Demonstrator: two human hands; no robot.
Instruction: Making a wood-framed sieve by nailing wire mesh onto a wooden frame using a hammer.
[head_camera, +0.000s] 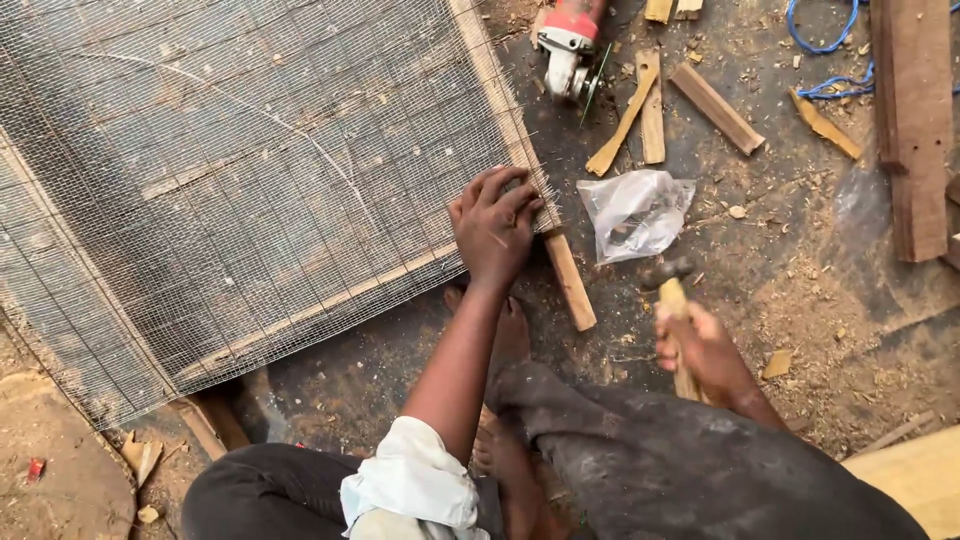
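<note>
While left hand (493, 228) presses wire mesh (240, 170), right hand (700, 345) grips hammer (675, 300), crumpled clear plastic bag (635, 212) between.

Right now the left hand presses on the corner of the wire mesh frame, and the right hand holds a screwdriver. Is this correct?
Not quite. In the head view the right hand holds a hammer, not a screwdriver. The left hand does press on the corner of the wire mesh frame.
</note>
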